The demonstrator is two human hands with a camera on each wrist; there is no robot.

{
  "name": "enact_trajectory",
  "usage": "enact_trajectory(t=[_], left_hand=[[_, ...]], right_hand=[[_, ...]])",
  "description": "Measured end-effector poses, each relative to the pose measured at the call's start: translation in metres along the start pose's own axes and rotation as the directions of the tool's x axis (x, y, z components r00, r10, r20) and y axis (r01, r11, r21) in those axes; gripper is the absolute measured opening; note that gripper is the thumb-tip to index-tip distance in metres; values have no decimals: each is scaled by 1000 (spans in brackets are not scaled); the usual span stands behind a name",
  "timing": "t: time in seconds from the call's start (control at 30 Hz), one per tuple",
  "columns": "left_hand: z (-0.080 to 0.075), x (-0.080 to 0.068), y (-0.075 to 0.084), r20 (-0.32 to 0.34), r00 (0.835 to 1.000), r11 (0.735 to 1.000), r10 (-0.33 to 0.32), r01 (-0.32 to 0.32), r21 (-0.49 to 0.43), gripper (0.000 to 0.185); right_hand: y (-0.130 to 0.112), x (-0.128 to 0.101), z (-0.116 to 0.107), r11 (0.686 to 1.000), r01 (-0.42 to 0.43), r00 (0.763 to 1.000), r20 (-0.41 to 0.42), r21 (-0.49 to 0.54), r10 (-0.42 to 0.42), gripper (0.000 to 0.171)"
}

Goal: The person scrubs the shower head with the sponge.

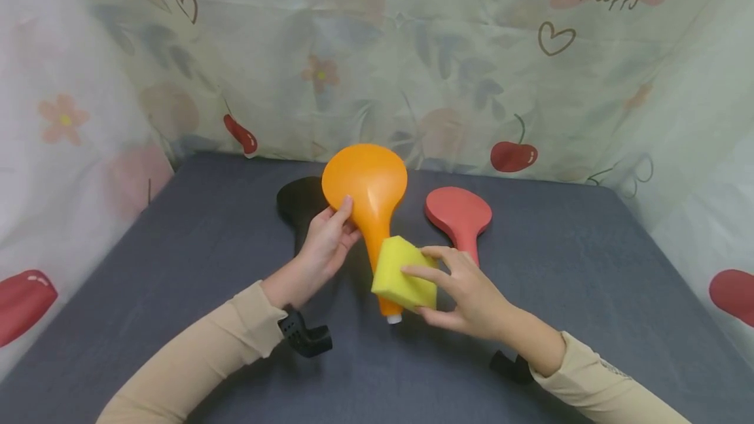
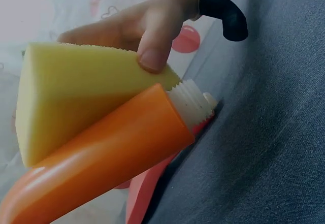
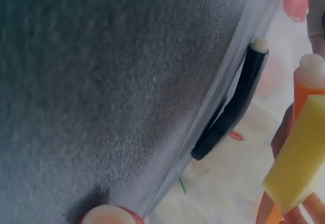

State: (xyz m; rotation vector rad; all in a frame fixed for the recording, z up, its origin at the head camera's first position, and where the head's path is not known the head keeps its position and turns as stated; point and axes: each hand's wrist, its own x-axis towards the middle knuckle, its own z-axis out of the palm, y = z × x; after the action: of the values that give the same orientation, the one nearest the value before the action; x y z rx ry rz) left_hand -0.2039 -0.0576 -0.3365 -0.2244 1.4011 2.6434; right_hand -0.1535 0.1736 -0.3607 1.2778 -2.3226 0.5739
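Note:
An orange handheld shower head (image 1: 365, 175) is raised over the dark table, its broad head away from the person and its white threaded end (image 2: 190, 102) toward them. My left hand (image 1: 326, 241) grips it at the edge where the head narrows, thumb on top. The right hand (image 1: 468, 293) pinches a yellow block sponge (image 1: 403, 273) between fingers and thumb. That sponge lies against the handle near the threaded end, covering part of it in the head view. In the left wrist view the right thumb (image 2: 152, 56) presses the sponge's edge.
A black shower head (image 1: 297, 198) lies on the table (image 1: 194, 247) behind the left hand. Beyond the right hand lies a red one (image 1: 459, 211), its handle partly hidden. Patterned cloth (image 1: 377, 51) hangs at the back and both sides.

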Motion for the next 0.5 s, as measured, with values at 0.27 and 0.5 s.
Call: enact_trajectory(t=[0.27, 0.5], left_hand=[[0, -2, -3, 44, 999, 1000, -21, 20, 5, 42], [3, -4, -2, 26, 1000, 1000, -13, 13, 21, 40]], right_hand=[[-1, 6, 6, 969, -231, 972, -28, 91, 235, 63], [-7, 9, 11, 862, -411, 906, 26, 296, 423, 66]])
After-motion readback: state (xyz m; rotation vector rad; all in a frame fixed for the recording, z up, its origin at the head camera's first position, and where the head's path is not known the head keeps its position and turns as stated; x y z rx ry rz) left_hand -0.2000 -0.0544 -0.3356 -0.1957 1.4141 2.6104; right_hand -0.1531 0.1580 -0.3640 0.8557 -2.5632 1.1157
